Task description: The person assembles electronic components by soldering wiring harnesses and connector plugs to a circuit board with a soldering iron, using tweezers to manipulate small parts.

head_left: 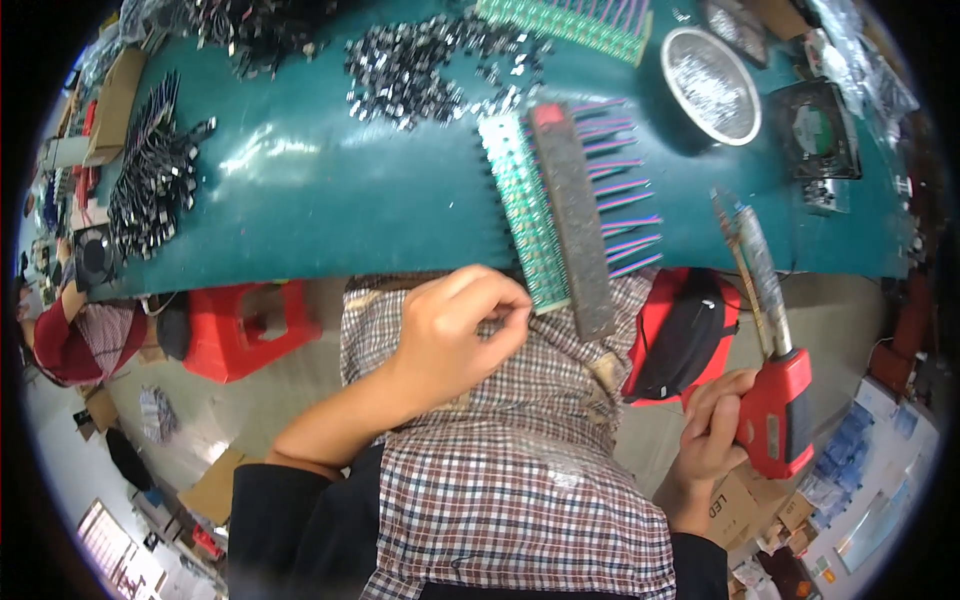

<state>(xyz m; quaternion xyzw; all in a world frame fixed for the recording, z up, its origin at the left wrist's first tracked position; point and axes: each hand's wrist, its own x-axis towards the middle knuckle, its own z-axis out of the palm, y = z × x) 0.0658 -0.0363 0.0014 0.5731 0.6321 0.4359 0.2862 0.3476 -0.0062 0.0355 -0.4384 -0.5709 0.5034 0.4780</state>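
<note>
A long green circuit-board panel lies at the table's front edge, its near end reaching over the edge. Across its right side rests a dark bar with a red end. Thin pink and blue wires stick out to the right of the bar. My left hand is closed, thumb and forefinger pinched right beside the panel's near left corner; what lies between the fingertips is too small to make out. My right hand grips a red and black soldering gun, its metal nozzle pointing up, apart from the panel.
Many small black and silver parts lie heaped on the green table. Black-ended wire bundles sit at the left. A metal bowl of small bits and a dark box stand right. Red stools are below.
</note>
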